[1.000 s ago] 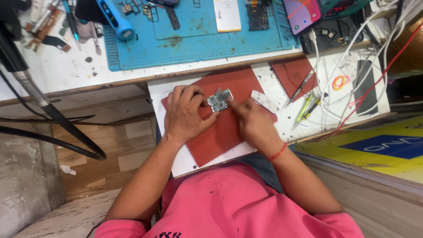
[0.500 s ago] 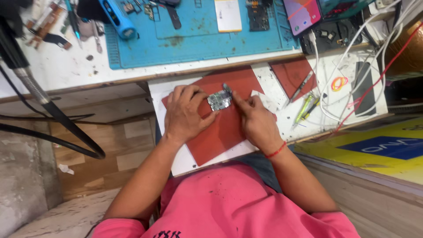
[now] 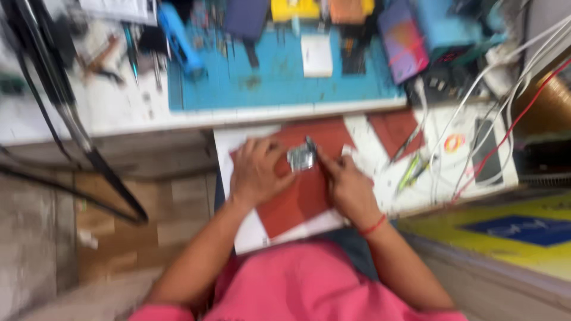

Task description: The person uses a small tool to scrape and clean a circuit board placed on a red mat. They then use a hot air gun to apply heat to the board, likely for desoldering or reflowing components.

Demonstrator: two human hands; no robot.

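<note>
Bright, even light; heavy motion blur

The scene is viewed from one head-worn camera, aimed steeply down at the workbench, fairly near, lap at the frame bottom.

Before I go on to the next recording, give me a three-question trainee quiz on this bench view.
1. True or false: the small silvery metal part lies on the dark red rectangular mat.
2. Which hand wears the thin red wristband? A) left B) right
3. Fill in: beyond the red mat, further up the bench, lies a large ____ work mat.

Key: 1. True; the left hand and the right hand meet at it. 2. B. 3. blue.
</note>
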